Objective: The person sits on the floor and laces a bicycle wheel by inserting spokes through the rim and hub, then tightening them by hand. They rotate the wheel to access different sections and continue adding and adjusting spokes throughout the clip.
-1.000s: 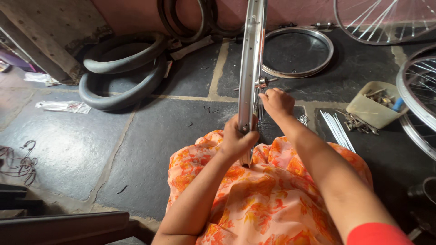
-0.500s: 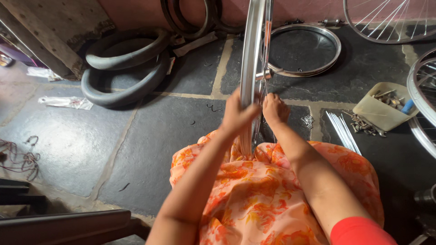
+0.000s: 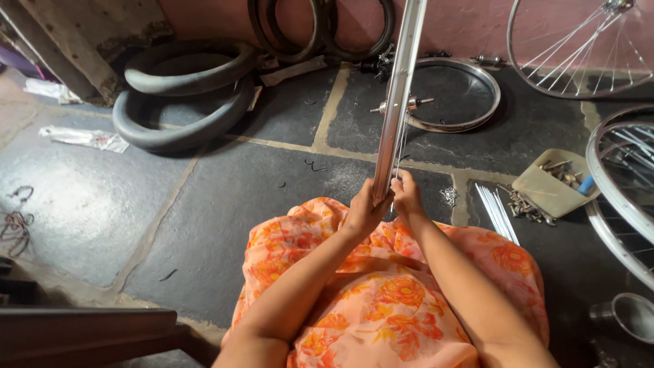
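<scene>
A metal bicycle wheel rim (image 3: 400, 95) stands upright and edge-on in the middle of the scene, its lower end at the person's lap and its top running out of view at the far edge. Thin spokes (image 3: 402, 146) and a hub (image 3: 398, 105) show just right of the rim. The left hand (image 3: 364, 210) is clamped around the rim's lower end, fingers wrapped on its left face. The right hand (image 3: 407, 193) is just beside it on the right, fingers drawn together at the spokes near the rim; it seems to pinch one, though the view is too small to be sure. Both forearms reach out over an orange flowered garment (image 3: 381, 293).

On the dark stone floor (image 3: 225, 197), far behind the wheel, lies a bare round rim (image 3: 470, 102). To the far left, black rubber tyres (image 3: 184, 95) are stacked. To the right, loose spokes (image 3: 497, 211) lie near a beige tray (image 3: 552, 184) of small metal parts, and spoked wheels (image 3: 627, 184) sit at the right edge.
</scene>
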`<state>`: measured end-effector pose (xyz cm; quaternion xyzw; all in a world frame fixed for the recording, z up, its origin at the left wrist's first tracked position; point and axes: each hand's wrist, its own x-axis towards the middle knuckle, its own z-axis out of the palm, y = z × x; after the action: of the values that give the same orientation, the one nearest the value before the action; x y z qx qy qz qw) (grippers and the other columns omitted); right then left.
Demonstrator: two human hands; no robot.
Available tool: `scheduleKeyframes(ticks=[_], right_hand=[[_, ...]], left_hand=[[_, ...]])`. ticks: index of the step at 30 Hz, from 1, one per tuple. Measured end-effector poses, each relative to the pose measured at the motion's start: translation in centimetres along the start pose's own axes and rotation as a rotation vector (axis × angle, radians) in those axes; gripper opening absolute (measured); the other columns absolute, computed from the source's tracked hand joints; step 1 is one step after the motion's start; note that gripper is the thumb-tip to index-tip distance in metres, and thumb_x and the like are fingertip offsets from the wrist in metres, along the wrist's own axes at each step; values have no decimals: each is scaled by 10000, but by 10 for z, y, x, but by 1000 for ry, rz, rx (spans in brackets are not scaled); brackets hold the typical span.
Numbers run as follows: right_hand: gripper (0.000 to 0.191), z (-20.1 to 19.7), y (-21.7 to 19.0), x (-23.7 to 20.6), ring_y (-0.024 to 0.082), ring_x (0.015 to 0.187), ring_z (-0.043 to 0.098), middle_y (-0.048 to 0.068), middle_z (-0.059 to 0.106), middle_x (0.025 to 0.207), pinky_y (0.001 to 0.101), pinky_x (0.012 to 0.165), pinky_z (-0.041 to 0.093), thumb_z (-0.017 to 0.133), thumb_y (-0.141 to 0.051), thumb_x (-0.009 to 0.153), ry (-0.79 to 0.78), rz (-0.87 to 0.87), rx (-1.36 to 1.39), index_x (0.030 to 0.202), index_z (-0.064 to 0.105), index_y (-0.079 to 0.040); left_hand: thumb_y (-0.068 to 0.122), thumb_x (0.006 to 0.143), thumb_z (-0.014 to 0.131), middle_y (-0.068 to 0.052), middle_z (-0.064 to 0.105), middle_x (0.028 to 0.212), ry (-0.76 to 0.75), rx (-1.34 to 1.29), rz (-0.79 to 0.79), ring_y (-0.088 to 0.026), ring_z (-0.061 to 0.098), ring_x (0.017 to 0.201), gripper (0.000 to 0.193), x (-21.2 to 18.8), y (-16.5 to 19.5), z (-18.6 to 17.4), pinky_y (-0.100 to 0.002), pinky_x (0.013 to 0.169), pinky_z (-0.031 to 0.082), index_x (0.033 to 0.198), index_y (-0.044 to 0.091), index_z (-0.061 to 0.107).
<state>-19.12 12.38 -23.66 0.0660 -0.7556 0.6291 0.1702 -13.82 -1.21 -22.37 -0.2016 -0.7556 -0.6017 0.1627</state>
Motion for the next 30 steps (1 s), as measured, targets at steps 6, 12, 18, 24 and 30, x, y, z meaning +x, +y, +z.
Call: scheduleKeyframes(ticks=[6,12,18,24,30], right_hand=[[240,-24,-61,-16,73,569,403,-20,528,747,231,479,308,451,-209,1033,-174,560,539,1148,591,-50],[134,-49,-106,-32,69,570,434,-25,444,681,211,490,350,499,-207,1045,-260,655,888,1007,570,-100],[237,-45,-91,-13,47,580,427,-37,487,714,190,531,385,520,-189,1109,-343,661,1163,903,536,-74],[213,-29,-85,17,11,632,478,-10,544,818,100,553,449,516,-190,1083,-209,814,1177,996,595,-11],[162,-20,-99,29,30,717,543,10,581,918,116,612,523,550,-113,1093,-191,729,1317,1100,634,26]], left_hand=[[209,939,714,-135,699,863,-81,85,-39,-241,720,798,327,31,77,-25,-370,714,562,1132,63,493],[172,872,671,-118,665,853,-27,8,-25,-248,683,734,381,52,156,-50,-368,662,556,1192,75,490],[236,886,715,-100,691,865,9,71,-24,-260,712,779,337,28,176,-46,-381,709,561,1126,90,530],[193,853,652,-97,743,989,36,17,80,-273,757,912,347,16,166,-47,-381,795,582,1174,108,551],[219,839,650,-120,711,924,-19,90,-27,-297,736,805,435,14,170,-50,-392,740,575,1250,114,554]])
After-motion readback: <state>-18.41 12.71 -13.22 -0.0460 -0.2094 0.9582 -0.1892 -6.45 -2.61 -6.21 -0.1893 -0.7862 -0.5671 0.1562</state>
